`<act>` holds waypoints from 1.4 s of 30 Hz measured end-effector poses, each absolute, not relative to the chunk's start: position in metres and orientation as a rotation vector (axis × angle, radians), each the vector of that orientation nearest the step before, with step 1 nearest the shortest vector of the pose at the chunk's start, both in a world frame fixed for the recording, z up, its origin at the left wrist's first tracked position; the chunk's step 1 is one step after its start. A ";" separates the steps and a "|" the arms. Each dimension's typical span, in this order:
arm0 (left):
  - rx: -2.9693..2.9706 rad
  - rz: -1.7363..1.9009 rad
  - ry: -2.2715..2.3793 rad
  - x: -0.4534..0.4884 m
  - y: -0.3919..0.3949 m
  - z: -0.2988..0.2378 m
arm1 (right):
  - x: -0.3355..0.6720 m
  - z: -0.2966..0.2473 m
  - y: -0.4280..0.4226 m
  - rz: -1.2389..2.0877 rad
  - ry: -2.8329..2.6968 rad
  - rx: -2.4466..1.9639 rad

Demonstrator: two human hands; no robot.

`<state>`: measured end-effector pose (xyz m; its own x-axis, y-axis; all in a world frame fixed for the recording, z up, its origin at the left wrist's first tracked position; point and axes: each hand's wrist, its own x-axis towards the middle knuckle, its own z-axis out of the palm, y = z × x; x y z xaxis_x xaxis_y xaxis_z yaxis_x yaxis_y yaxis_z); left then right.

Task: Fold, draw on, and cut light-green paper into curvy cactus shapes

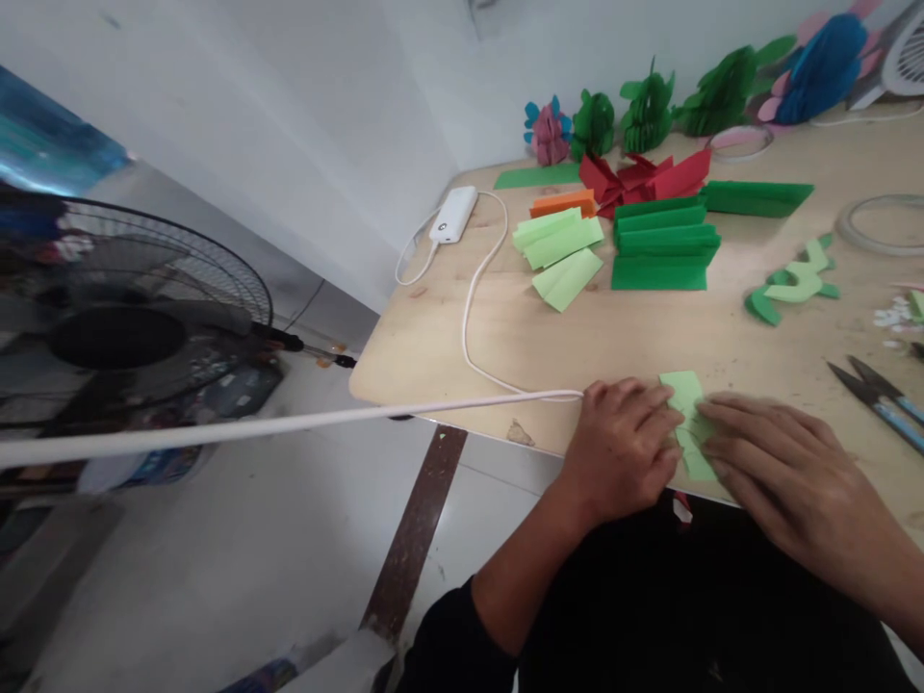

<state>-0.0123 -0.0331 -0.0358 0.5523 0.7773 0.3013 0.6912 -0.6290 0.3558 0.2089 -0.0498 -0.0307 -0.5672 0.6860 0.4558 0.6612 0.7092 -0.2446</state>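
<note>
A small light green paper [682,393] with crease lines lies at the table's front edge, between my two hands. My left hand [625,448] is closed, its curled fingertips pressing on the left side of the sheet. From the other side my right hand [790,462] reaches in, slightly blurred, with fingers stretched out and their tips on the paper's right side. Beyond them lie folded light green papers [559,241], folded dark green papers [664,255], red folded papers [642,183] and an orange paper [563,203].
Scissors [877,395] lie to the right, near curled green strips [794,284] and a tape roll [885,223]. Layered paper figures [648,111] line the wall. A white cable [473,298] runs from a power bank [454,214]. A standing fan [122,327] is at the left.
</note>
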 end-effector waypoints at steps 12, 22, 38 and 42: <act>2.595 0.683 1.235 -0.012 -0.033 -0.036 | 0.210 -0.031 -0.048 0.034 -2.377 -0.996; 2.613 0.577 1.256 -0.012 -0.032 -0.034 | 0.207 -0.028 -0.050 0.085 -2.358 -1.044; 2.606 0.581 1.269 -0.011 -0.032 -0.034 | 0.207 -0.026 -0.051 0.107 -2.376 -1.055; 2.580 0.652 1.271 -0.011 -0.033 -0.034 | 0.207 -0.026 -0.050 0.088 -2.398 -1.046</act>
